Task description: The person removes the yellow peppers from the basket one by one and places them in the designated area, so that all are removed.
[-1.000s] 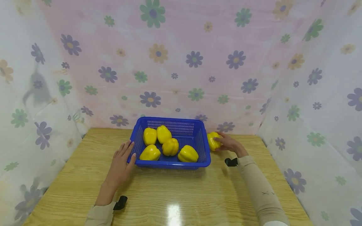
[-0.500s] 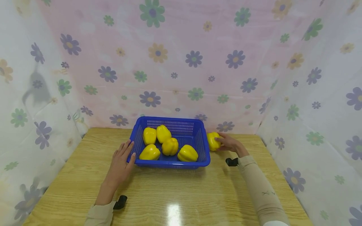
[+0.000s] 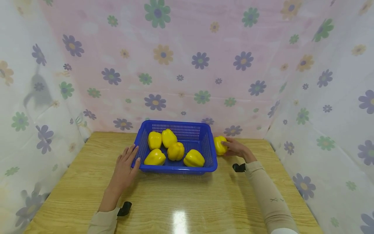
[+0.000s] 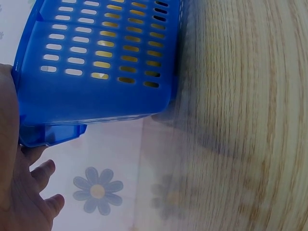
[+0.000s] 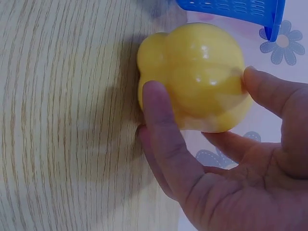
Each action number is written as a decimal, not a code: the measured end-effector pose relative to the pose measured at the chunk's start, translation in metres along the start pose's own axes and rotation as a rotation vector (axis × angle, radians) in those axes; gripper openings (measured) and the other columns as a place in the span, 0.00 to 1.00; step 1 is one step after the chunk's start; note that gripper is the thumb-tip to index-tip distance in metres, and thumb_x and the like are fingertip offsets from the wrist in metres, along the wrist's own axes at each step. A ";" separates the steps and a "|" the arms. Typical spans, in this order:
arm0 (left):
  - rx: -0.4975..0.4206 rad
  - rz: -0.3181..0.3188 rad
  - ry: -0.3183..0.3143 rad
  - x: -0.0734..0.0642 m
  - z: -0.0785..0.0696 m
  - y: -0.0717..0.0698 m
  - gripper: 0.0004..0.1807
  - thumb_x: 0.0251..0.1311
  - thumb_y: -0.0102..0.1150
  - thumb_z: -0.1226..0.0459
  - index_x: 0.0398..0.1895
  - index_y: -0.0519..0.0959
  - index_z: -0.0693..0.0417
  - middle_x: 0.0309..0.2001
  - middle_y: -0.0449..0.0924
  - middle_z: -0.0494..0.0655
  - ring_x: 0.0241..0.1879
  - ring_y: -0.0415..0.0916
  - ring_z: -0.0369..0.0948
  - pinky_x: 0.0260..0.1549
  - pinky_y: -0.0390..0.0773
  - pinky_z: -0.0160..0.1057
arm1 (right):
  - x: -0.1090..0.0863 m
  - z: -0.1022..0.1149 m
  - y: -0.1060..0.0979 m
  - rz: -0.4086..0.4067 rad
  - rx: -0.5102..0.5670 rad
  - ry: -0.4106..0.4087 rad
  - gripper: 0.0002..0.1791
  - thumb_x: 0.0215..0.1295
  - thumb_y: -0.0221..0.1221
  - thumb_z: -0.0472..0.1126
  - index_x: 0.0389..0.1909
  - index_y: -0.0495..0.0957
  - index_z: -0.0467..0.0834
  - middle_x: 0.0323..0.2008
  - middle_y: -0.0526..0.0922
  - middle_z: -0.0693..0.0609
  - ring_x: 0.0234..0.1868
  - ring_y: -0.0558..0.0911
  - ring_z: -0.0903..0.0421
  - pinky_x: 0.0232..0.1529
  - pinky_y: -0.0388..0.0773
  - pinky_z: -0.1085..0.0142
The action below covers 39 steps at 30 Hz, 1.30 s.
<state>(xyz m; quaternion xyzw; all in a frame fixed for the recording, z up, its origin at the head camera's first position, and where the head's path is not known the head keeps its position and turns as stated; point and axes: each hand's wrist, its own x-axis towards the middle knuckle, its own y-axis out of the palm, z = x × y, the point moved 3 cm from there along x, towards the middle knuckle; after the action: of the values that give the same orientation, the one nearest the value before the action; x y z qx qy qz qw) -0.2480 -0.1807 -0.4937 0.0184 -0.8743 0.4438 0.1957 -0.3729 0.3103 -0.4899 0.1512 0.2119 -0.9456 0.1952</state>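
A blue plastic basket (image 3: 175, 168) stands on the table with several yellow bell peppers inside, among them one pepper (image 3: 194, 158) at the front right. My left hand (image 3: 124, 169) rests on the basket's left rim, fingers relaxed and spread. In the left wrist view, the basket's slotted wall (image 4: 96, 96) fills the top, with the hand at its rim. Just outside the basket's right side, my right hand (image 3: 236, 148) holds another yellow bell pepper (image 3: 219, 145). The right wrist view shows thumb and fingers around this pepper (image 5: 207, 72), which is on the table.
The wooden table (image 3: 181, 198) extends in front of the basket and to both sides. Flower-printed cloth (image 3: 181, 87) hangs behind it and along the left and right. A black wrist mount (image 3: 125, 209) sits by the left cuff, another mount (image 3: 239, 167) by the right.
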 end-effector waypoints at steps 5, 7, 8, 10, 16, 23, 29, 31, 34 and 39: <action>0.008 0.004 0.001 0.000 -0.001 0.000 0.31 0.76 0.49 0.59 0.78 0.61 0.60 0.79 0.56 0.61 0.78 0.47 0.65 0.70 0.47 0.73 | -0.003 0.000 0.001 -0.048 -0.016 0.059 0.39 0.83 0.43 0.50 0.81 0.40 0.33 0.70 0.61 0.26 0.50 0.80 0.45 0.64 0.75 0.44; 0.010 0.006 0.004 0.000 -0.001 0.000 0.31 0.76 0.49 0.59 0.78 0.61 0.60 0.79 0.56 0.61 0.78 0.46 0.65 0.70 0.46 0.73 | -0.005 0.001 0.001 -0.068 -0.030 0.087 0.41 0.82 0.43 0.51 0.81 0.37 0.33 0.74 0.53 0.25 0.56 0.77 0.38 0.65 0.73 0.43; 0.012 0.006 0.007 0.000 -0.002 -0.001 0.31 0.76 0.49 0.59 0.78 0.61 0.60 0.79 0.56 0.61 0.78 0.46 0.65 0.70 0.46 0.74 | -0.007 0.001 0.000 -0.077 -0.047 0.097 0.42 0.82 0.42 0.52 0.80 0.36 0.32 0.76 0.49 0.25 0.60 0.74 0.33 0.65 0.73 0.42; 0.019 0.002 0.013 0.001 -0.002 -0.001 0.31 0.76 0.48 0.58 0.78 0.61 0.59 0.78 0.56 0.61 0.78 0.46 0.65 0.70 0.46 0.74 | -0.011 0.003 0.000 -0.091 -0.074 0.111 0.43 0.82 0.42 0.53 0.80 0.33 0.31 0.77 0.42 0.24 0.68 0.65 0.27 0.66 0.72 0.41; 0.037 0.016 0.015 0.001 -0.003 -0.002 0.31 0.78 0.45 0.54 0.79 0.60 0.58 0.79 0.55 0.59 0.79 0.44 0.64 0.70 0.44 0.73 | -0.025 0.015 0.001 -0.131 -0.158 0.110 0.45 0.81 0.43 0.54 0.79 0.32 0.29 0.78 0.38 0.25 0.76 0.52 0.26 0.66 0.71 0.39; 0.049 0.009 0.016 0.000 -0.004 -0.003 0.31 0.78 0.46 0.56 0.78 0.61 0.58 0.79 0.56 0.60 0.78 0.45 0.64 0.70 0.45 0.74 | -0.042 0.041 0.008 -0.167 -0.299 0.008 0.42 0.82 0.44 0.52 0.79 0.40 0.29 0.76 0.43 0.22 0.76 0.53 0.27 0.64 0.71 0.37; 0.055 0.004 0.011 -0.001 -0.004 -0.005 0.30 0.78 0.46 0.56 0.78 0.62 0.59 0.78 0.57 0.61 0.78 0.46 0.65 0.70 0.45 0.74 | -0.059 0.068 0.020 -0.180 -0.416 -0.097 0.41 0.81 0.46 0.54 0.80 0.46 0.32 0.77 0.49 0.25 0.76 0.54 0.28 0.70 0.60 0.34; 0.054 0.012 0.007 -0.001 -0.003 -0.005 0.31 0.78 0.45 0.55 0.78 0.62 0.59 0.78 0.56 0.60 0.78 0.46 0.65 0.70 0.44 0.73 | -0.064 0.076 0.026 -0.175 -0.431 -0.116 0.40 0.80 0.47 0.54 0.80 0.47 0.33 0.77 0.50 0.26 0.76 0.54 0.28 0.71 0.59 0.34; 0.053 0.027 -0.002 -0.001 -0.002 -0.004 0.31 0.78 0.45 0.55 0.78 0.61 0.58 0.79 0.55 0.59 0.79 0.44 0.64 0.71 0.43 0.73 | -0.071 0.086 0.033 -0.161 -0.439 -0.136 0.40 0.80 0.48 0.55 0.80 0.50 0.35 0.76 0.53 0.27 0.76 0.56 0.28 0.70 0.60 0.34; 0.054 0.030 -0.003 -0.001 -0.002 -0.004 0.31 0.78 0.45 0.54 0.78 0.61 0.58 0.79 0.55 0.59 0.79 0.44 0.63 0.71 0.44 0.73 | -0.083 0.099 0.044 -0.125 -0.405 -0.185 0.38 0.80 0.48 0.54 0.79 0.53 0.37 0.76 0.56 0.29 0.74 0.59 0.27 0.69 0.63 0.36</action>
<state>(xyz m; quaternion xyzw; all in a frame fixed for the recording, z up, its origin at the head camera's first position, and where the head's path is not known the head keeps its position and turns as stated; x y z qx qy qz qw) -0.2458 -0.1810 -0.4899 0.0113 -0.8625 0.4701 0.1871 -0.3016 0.2535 -0.3887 0.0084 0.3876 -0.9038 0.1813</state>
